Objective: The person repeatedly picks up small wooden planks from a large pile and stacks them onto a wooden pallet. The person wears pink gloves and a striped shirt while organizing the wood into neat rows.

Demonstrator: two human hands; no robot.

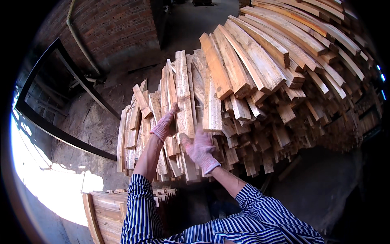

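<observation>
A long, pale wooden plank point(183, 87) lies lengthwise on a stack of timber in front of me. Along its left side is my left hand point(165, 123), in a pinkish knitted glove, its fingers stretched out toward the far end. Whether its palm presses on the wood I cannot make out. My right hand point(200, 150), gloved alike and slightly blurred, is by the plank's near end with thumb and fingers apart. Just beyond its fingertips is the end of another plank point(212, 107). Neither hand is closed round a piece.
A higher pile of planks point(260, 53) rises on the right, ends jutting toward me. Shorter pieces point(140, 103) lie at the left of the stack. A dark metal frame point(61, 136) stands left, before a brick wall point(118, 28). More timber point(106, 211) is stacked lower left.
</observation>
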